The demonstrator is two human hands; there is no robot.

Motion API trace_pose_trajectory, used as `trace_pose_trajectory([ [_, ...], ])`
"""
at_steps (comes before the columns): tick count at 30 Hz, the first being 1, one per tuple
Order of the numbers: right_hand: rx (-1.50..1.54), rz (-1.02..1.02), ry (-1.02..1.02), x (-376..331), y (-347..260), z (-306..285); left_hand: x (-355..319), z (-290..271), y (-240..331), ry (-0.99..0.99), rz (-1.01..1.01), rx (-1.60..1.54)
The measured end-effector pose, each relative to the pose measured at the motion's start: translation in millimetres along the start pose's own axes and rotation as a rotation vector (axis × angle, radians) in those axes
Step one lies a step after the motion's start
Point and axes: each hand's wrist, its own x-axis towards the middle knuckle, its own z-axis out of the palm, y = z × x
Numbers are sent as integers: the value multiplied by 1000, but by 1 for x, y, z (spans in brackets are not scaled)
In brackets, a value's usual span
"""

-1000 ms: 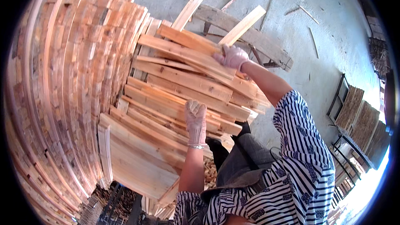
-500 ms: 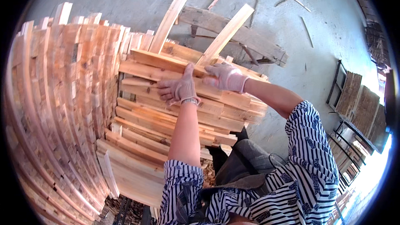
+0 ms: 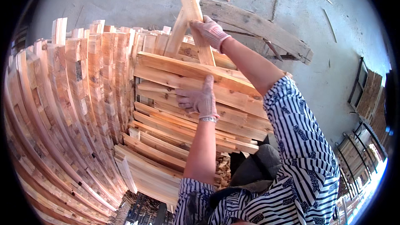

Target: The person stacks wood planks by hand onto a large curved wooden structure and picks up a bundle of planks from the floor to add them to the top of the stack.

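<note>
My right hand, in a pale pink knit glove, is closed around the edge of a light wooden board. That board points away from me and crosses another board behind it. Its near end meets a long plank lying crosswise on the stacked boards. My left hand, gloved alike, rests on the stack with its fingers spread. The left thumb points away from me and reaches the long plank's near edge.
A tall pile of wooden strips fills the left side. Beyond the stack stands a weathered wooden bench on the grey concrete floor, where thin scraps lie. Black metal racks with boards are at the right.
My right hand has moved from lying on the stack to gripping the board farther out. The board has swung leftward across the other one. My left hand remains on the stack; the view has shifted.
</note>
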Motion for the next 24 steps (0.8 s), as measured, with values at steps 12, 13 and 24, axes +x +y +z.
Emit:
trace_pose_trajectory([
  [12, 258, 10, -174, -3, -20, 65, 3, -6, -11, -120, -62, -72],
  [13, 174, -30, -165, -18, -25, 64, 1, -7, -18, -123, -60, -150],
  [24, -222, -293, 172, -128, -49, 96, -19, -64, -60, -385, 124, -1329],
])
